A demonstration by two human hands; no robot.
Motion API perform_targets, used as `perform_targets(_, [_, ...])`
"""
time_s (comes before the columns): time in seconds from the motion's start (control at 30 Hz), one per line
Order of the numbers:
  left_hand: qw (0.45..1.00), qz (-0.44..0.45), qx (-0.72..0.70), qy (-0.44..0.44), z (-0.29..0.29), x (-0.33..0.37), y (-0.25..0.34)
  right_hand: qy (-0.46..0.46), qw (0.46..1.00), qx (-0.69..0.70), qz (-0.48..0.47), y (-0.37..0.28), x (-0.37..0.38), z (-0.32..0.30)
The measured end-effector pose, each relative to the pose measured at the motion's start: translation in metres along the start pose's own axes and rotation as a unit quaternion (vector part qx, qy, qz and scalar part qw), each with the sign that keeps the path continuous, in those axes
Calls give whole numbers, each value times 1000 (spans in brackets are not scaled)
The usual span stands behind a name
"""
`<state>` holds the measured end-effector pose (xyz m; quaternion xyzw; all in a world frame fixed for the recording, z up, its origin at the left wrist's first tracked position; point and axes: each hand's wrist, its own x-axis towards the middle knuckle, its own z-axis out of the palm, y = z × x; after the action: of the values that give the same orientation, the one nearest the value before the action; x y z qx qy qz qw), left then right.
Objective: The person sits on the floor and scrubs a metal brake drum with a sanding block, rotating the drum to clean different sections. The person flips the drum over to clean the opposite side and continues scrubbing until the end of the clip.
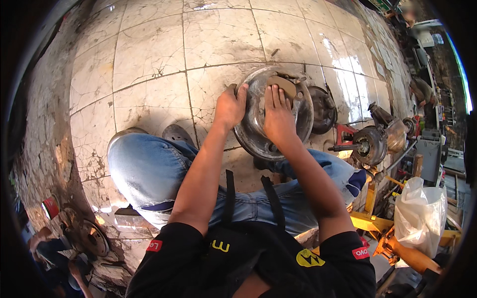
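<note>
A round, worn metal brake plate [252,121] is tilted in front of me between my knees, above the tiled floor. My left hand [231,107] is closed on its left rim, with the thumb over the edge. My right hand [279,115] reaches over the plate's face. Its fingers lie together against the lower edge of a flat brown piece with rounded ends [287,88], near the plate's upper right; the thumb is hidden. I cannot tell whether this piece is sandpaper or a lining. Small metal fittings [300,79] show beside it.
Right of the plate lies a dark round drum part [323,110], then a hub assembly with a shaft [370,145] by a red stand [344,133]. A plastic bag [420,208] rests near a yellow frame [370,222]. At lower left, another person's arm [42,238] shows near a metal disc [94,238].
</note>
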<state>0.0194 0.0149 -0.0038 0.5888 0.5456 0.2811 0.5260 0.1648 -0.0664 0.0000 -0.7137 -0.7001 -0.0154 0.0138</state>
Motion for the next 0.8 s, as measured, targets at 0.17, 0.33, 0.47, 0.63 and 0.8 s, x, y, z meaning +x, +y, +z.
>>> perform_targets(0.17, [1000,5,10,25,-2,0,-5,2,1000,-11,-29,-9,-10,-5])
perform_targets(0.33, [999,-40,-19,-3,-6,-5,6,21,1000,8,4,-13,2,2])
perform_targets(0.47, [998,-54,-15,-28,-9,-8,8,-5,1000,-14,-4,-6,-2,-6])
perform_targets(0.63, [999,-36,-19,7,-1,-9,4,-14,1000,24,9,-6,0,0])
perform_targets(0.8, [999,-26,-18,7,-5,-6,1,-31,999,-2,-20,1,5,-8])
